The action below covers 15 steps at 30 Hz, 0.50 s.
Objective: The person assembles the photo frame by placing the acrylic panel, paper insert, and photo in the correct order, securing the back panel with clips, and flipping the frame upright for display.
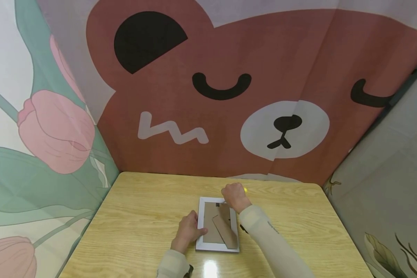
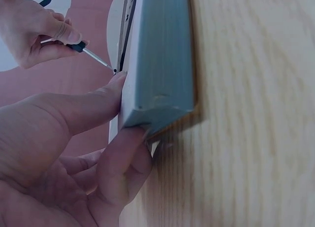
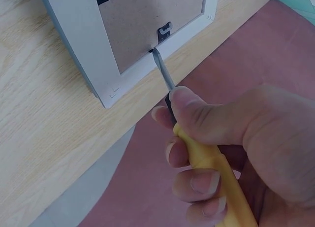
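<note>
A white picture frame (image 1: 200,245) lies face down on the table, its brown backing board (image 1: 209,227) and slanted stand leg (image 1: 226,234) showing. My left hand (image 1: 187,233) grips the frame's left side, thumb on the back and curled fingers at the lower edge in the left wrist view. In my right hand (image 1: 235,196) is a flat-tipped screwdriver (image 3: 165,72) with a yellow and black handle. Its tip touches the frame's inner edge at a small dark tab (image 3: 151,50), beside a metal hanger (image 3: 164,33).
The wooden table (image 1: 142,216) extends around the frame on all sides. Behind it hangs a curtain (image 1: 180,162) with a bear print, and a flowered curtain (image 1: 55,131) hangs at the left. Another dark tab (image 3: 103,0) sits along the backing's side.
</note>
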Tool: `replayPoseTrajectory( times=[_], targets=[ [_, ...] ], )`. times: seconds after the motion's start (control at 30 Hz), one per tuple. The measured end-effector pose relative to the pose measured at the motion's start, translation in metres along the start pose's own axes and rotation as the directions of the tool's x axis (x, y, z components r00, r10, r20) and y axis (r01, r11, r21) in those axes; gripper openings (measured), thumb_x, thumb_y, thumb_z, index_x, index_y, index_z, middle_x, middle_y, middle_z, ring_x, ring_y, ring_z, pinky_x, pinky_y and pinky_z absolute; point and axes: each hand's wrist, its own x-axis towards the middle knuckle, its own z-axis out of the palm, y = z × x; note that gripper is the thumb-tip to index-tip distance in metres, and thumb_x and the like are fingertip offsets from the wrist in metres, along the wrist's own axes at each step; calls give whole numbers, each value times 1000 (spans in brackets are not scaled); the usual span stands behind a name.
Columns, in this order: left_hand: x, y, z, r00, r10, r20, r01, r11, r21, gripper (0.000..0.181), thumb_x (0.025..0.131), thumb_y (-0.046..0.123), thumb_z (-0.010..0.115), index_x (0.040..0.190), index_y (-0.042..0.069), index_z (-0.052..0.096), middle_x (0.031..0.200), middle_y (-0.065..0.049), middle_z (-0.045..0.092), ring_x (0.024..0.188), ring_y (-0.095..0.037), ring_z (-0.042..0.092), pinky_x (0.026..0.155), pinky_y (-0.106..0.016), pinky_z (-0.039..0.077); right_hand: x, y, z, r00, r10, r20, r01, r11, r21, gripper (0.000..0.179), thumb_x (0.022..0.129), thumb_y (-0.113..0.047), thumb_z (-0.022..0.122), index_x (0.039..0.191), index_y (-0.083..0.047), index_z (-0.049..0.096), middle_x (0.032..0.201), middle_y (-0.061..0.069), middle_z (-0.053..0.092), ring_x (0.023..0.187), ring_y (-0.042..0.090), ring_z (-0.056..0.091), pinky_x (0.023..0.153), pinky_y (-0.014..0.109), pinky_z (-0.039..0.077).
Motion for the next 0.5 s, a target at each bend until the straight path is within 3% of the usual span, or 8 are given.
replayPoseTrajectory(
  times=[0.5],
  targets=[
    [0,1,-1,1000,1,-3,-1,1000,-14,44,77,15,91,99,3,56,78,-4,56,72,-18,51,61,-29,41,0,0,-2,1000,-1,25,1,1000,13,34,94,-10,70,63,-16,58,58,-4,48,53,10,31,47,28,35]
  ],
)
